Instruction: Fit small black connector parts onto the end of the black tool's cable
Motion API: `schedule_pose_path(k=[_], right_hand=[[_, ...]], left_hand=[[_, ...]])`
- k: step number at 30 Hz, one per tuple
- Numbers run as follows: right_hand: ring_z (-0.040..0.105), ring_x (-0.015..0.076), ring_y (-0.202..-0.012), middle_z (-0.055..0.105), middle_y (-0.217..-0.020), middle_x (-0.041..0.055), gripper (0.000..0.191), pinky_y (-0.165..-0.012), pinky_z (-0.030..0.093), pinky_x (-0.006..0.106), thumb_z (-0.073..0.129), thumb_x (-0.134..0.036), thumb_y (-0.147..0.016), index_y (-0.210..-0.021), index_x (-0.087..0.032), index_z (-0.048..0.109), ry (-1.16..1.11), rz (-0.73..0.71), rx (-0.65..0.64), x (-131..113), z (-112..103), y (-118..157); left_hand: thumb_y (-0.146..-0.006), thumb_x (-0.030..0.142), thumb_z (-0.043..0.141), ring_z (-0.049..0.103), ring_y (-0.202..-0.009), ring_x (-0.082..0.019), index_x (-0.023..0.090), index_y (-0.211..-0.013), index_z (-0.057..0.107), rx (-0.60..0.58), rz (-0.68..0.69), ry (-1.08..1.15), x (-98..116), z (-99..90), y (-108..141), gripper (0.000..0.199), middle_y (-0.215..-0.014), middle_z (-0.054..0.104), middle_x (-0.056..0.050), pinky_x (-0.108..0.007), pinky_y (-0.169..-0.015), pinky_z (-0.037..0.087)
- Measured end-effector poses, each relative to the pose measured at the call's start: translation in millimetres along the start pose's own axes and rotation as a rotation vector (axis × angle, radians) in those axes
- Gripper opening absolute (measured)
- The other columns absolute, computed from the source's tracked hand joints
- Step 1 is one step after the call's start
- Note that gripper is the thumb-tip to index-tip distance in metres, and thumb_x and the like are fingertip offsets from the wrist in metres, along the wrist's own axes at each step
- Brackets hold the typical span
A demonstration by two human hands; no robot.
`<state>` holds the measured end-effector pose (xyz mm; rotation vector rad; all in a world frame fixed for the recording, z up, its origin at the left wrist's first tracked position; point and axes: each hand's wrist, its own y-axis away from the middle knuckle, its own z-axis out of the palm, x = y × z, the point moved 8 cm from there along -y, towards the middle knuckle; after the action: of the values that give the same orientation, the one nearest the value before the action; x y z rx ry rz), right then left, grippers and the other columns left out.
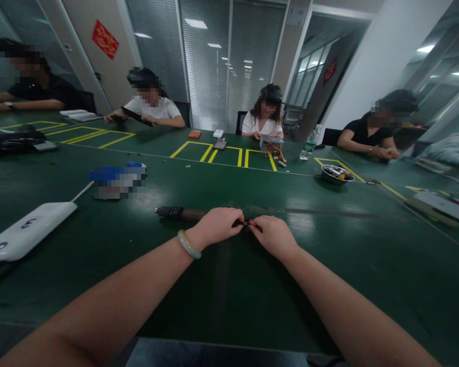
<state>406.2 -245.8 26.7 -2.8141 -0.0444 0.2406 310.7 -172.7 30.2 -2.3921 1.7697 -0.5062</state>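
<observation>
1. we see a dark, long rod-shaped tool with a brown middle (183,213) lying flat on the green table (252,285), long axis left to right.
2. its right end sits between our two hands; the body runs out to the left, past the left hand (216,227).
3. the left hand pinches this end; the right hand (272,235) pinches a small dark part (246,223) there, fingertips almost touching.
4. further left lies a white flat device (26,230); a metal bowl (336,174) stands well apart.

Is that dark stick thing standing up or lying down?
Lying down. The dark tool lies flat on the green table, its length running sideways, with the left hand gripping one end.
</observation>
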Motion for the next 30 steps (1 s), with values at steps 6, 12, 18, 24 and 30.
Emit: schedule_pose_path(k=[6,12,18,24,30], right_hand=[[0.061,0.0166,-0.085,0.067,-0.092,0.001,0.009,-0.078,0.043,0.026,0.059,-0.024,-0.093,-0.093,-0.021,0.067,-0.019,-0.002,0.005,0.8,0.8,-0.2],[0.061,0.0173,-0.084,0.067,-0.09,0.0013,0.008,-0.076,0.043,0.027,0.058,-0.022,-0.093,-0.092,-0.021,0.066,-0.02,-0.002,-0.002,0.4,1.0,-0.2],[0.061,0.0176,-0.085,0.067,-0.09,0.0018,0.008,-0.077,0.043,0.027,0.059,-0.022,-0.093,-0.092,-0.02,0.066,-0.024,-0.008,0.0,-0.4,1.8,-0.4],[0.061,0.0168,-0.086,0.067,-0.092,0.0013,0.008,-0.078,0.044,0.027,0.059,-0.022,-0.093,-0.095,-0.021,0.067,-0.046,-0.017,0.003,0.1,2.7,-0.2],[0.061,0.017,-0.086,0.067,-0.094,0.0017,0.009,-0.079,0.044,0.027,0.06,-0.021,-0.093,-0.096,-0.02,0.067,-0.041,-0.016,0.001,-1.1,4.1,-1.3]], left_hand=[[-0.085,0.033,0.058,0.062,-0.085,-0.019,0.022,-0.097,0.061,-0.005,-0.01,0.006,0.1,-0.6,0.2,0.017,-0.093,0.066,-0.001,-0.03,-0.074,0.046],[-0.086,0.033,0.058,0.062,-0.085,-0.019,0.022,-0.098,0.061,-0.01,-0.01,0.009,0.2,-0.3,0.2,0.016,-0.093,0.066,-0.001,-0.03,-0.075,0.047],[-0.085,0.033,0.059,0.063,-0.085,-0.019,0.021,-0.097,0.062,-0.007,-0.015,0.012,0.2,-1.0,0.6,0.017,-0.092,0.066,-0.002,-0.03,-0.074,0.047],[-0.085,0.032,0.059,0.062,-0.086,-0.018,0.022,-0.097,0.061,-0.007,-0.016,0.015,0.5,-0.5,0.3,0.016,-0.092,0.066,-0.001,-0.03,-0.076,0.046],[-0.087,0.031,0.057,0.062,-0.088,-0.018,0.021,-0.098,0.061,-0.022,-0.013,0.023,0.6,1.1,-1.0,0.016,-0.094,0.066,-0.002,-0.03,-0.079,0.046]])
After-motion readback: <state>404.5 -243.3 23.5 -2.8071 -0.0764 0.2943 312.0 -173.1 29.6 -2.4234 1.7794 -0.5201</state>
